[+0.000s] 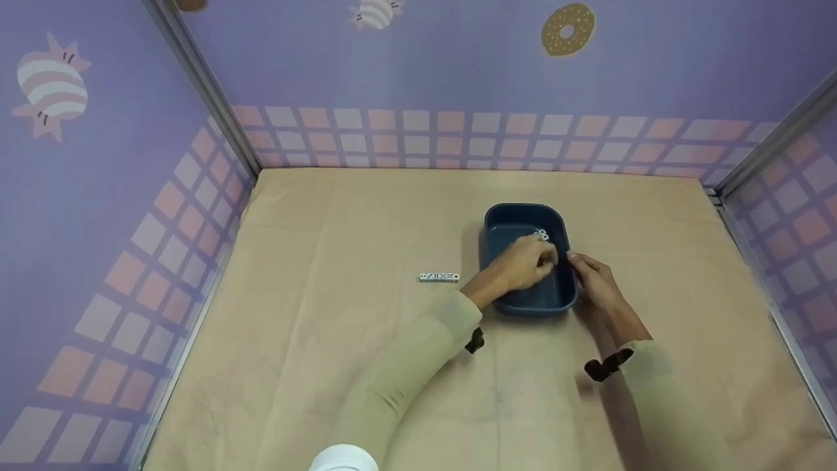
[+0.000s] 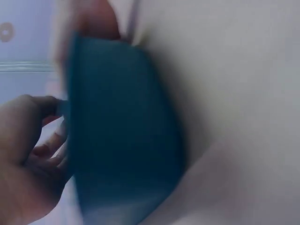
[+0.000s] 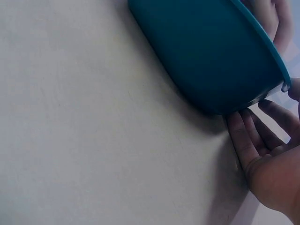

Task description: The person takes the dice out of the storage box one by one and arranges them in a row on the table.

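A dark blue-teal plastic bin (image 1: pixel 523 311) stands on the cloth-covered table. Inside it, near the far right, lie a few small white cubes (image 1: pixel 541 234) with dark marks. My left hand (image 1: pixel 523 263) reaches over the bin's left side, fingers bent down into it; I cannot tell whether they hold a cube. At the right side my right hand (image 1: pixel 596 278) holds the bin, its thumb at the rim and its fingers against the outer wall, as the right wrist view shows. Left of the bin lies a straight row of marked white cubes (image 1: pixel 439 277).
A beige cloth (image 1: pixel 340 261) with creases covers the table. Patterned purple panels (image 1: pixel 444 72) enclose it at the back and both sides, with metal posts (image 1: pixel 203 85) at the corners. A white round object (image 1: pixel 343 458) shows at the bottom edge, by the left sleeve.
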### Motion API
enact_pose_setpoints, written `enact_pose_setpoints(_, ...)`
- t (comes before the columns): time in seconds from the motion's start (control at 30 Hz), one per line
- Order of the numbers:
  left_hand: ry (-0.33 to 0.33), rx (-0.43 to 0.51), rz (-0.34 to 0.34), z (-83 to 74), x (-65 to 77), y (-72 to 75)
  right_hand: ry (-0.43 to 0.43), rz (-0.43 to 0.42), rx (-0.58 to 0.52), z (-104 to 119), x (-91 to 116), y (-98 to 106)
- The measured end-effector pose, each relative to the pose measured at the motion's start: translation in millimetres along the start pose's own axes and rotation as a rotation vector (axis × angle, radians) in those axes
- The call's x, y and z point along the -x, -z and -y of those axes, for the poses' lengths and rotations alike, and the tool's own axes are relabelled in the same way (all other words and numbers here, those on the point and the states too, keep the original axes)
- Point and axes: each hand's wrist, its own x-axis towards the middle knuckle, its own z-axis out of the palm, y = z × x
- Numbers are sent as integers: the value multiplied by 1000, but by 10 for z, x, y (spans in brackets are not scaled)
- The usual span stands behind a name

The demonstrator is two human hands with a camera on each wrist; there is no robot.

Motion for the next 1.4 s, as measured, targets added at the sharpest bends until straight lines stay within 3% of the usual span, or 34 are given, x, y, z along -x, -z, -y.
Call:
enact_pose_setpoints(0.13,-27,84,-63,77,174,312,-7,3,36,14,2,15)
enact_pose_setpoints(0.3,-24,156,-108,310,442,618,-13,7,32,16,7,48)
enact_pose_setpoints(0.57,90,131,-68,808,900,882,-15,16,-31,9,10,42)
enact_pose_setpoints(0.8,225,-58,-50,1133,1310,904,-1,-9,-41,5,9,28)
enact_pose_setpoints(0.97,222,-101,-28,1313,1510,908,-29,-7,-52,-7,-27,28)
enact_pose_setpoints(1.13,199,-130,-1,1371,1608,899,-34,-14,-52,5,-33,27)
enact_pose_setpoints(1.4,188,-123,8,1424,1630,808,-32,4,-130,3,4,-18)
